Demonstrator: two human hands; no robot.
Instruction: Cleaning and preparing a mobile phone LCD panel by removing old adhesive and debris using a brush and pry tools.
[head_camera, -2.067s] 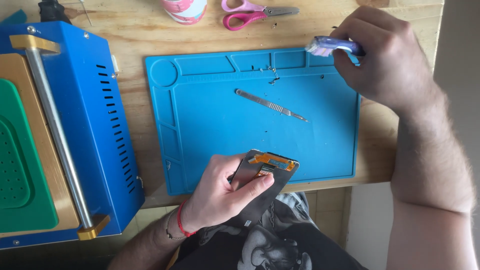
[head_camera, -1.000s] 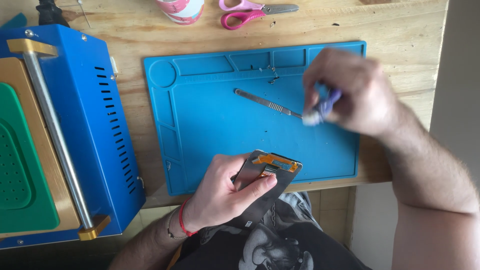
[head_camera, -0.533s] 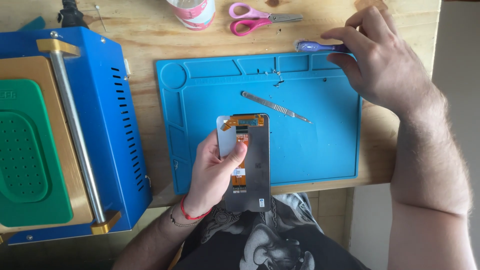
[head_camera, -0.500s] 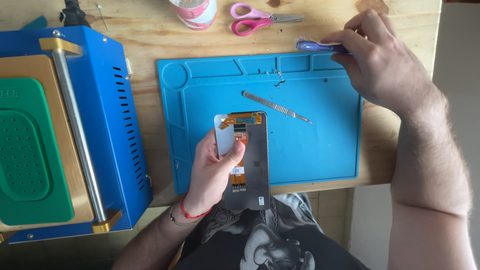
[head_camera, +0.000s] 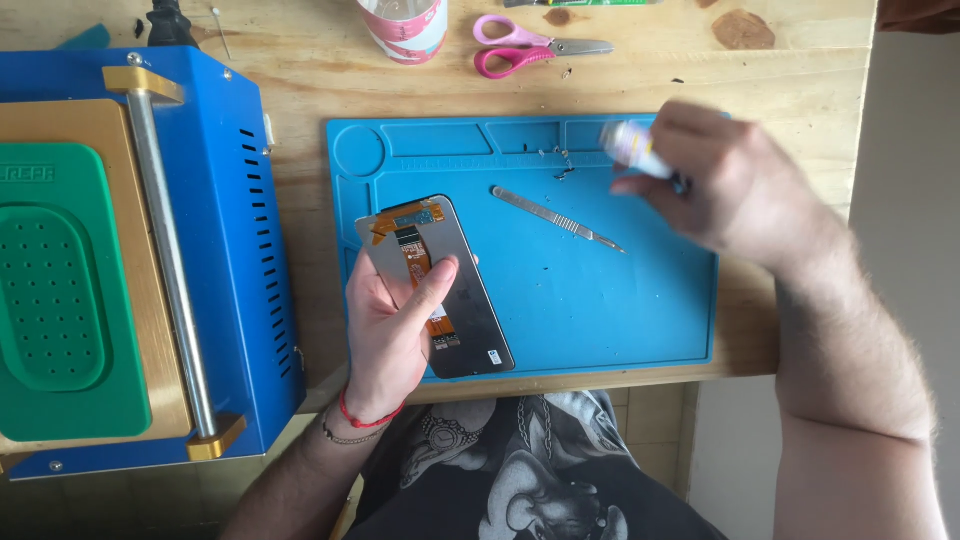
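Left hand (head_camera: 390, 335) grips a phone display panel (head_camera: 470, 310), back side up, thumb laid across the orange flex cable on it. Panel is tilted, top end toward upper left, held over the near-left part of the blue silicone work mat (head_camera: 600, 300); cannot tell if its lower edge touches the mat. Red string bracelet and a thin chain on that wrist.

Right hand (head_camera: 725, 185) is motion-blurred over the far-right corner of the mat, fingers closed around a small white-and-purple tube or bottle (head_camera: 633, 147), tip pointing left. Exact kind of container not readable through the blur.

On the mat: a metal scalpel-style blade tool (head_camera: 555, 218) lying diagonally, between the panel and the right hand, touching neither. A few tiny screws or bits (head_camera: 556, 165) near the mat's top tray compartments.

Mat sits on a wooden desk (head_camera: 300, 95). Left of the mat: blue screen-separator machine (head_camera: 235, 250) with a green perforated pad and a metal roller bar. Far edge of the desk: pink-handled scissors (head_camera: 520, 47) and a pink-and-white patterned cup (head_camera: 403, 18).
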